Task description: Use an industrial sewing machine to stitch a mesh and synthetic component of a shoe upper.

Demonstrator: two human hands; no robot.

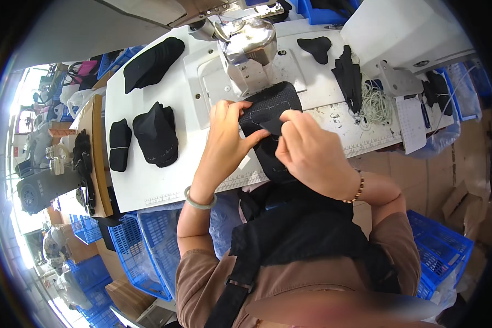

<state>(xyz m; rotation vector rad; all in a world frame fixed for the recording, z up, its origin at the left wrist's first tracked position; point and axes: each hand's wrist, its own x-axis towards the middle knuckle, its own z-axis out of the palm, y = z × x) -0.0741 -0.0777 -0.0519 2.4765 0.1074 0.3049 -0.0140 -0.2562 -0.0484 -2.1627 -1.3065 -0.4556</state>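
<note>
A long black fabric piece (280, 97) with a mesh surface and pale stitched lines lies under the sewing machine's head (247, 68) and hangs toward the table's front edge. My left hand (227, 131) holds its left side, fingertips at the edge and thumb pressed on top. Closed in a pinch, my right hand (311, 153) grips a small dark fabric patch (271, 127) lying on the black piece. The right palm and fingers hide part of both pieces. Whether the needle touches the fabric cannot be seen.
Black fabric stacks (156, 134) and a banded black bundle (119, 145) rest on the white table (202, 169) at left. At right lie a black cutout (315, 50), black strips (347, 79) and tangled cord (376, 104). Blue crates (440, 246) stand below.
</note>
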